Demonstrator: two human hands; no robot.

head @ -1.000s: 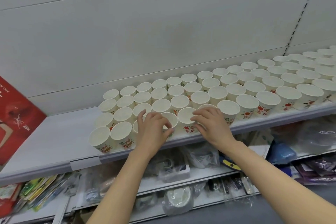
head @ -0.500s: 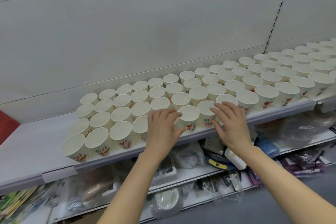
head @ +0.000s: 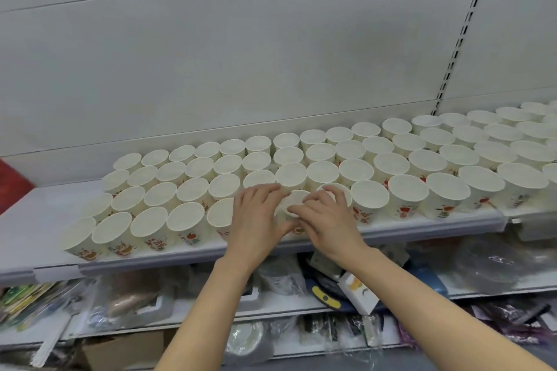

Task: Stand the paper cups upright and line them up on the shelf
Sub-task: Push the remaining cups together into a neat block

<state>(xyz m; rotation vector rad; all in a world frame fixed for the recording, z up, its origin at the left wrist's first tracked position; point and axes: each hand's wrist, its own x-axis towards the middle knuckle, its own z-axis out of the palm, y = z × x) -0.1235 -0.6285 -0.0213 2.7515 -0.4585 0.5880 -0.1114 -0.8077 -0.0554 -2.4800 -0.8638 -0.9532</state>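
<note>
Several rows of white paper cups [head: 369,197] with red and green prints stand upright, rims up, along the white shelf [head: 36,220]. My left hand [head: 256,220] and my right hand [head: 330,221] meet at one front-row paper cup [head: 294,200]. The left hand curls round its left side, thumb in front. The right hand's fingers curl over its rim and right side. Both hands hide most of that cup's wall.
A bare strip of shelf lies left of the cups, with a red package [head: 12,187] at the far left. A slotted upright [head: 461,36] runs up the back panel. Lower shelves [head: 301,307] hold bagged goods, plates and boxes.
My right hand has moved left from the cups beside it and closed on the same front-row cup as my left hand. The view has shifted slightly.
</note>
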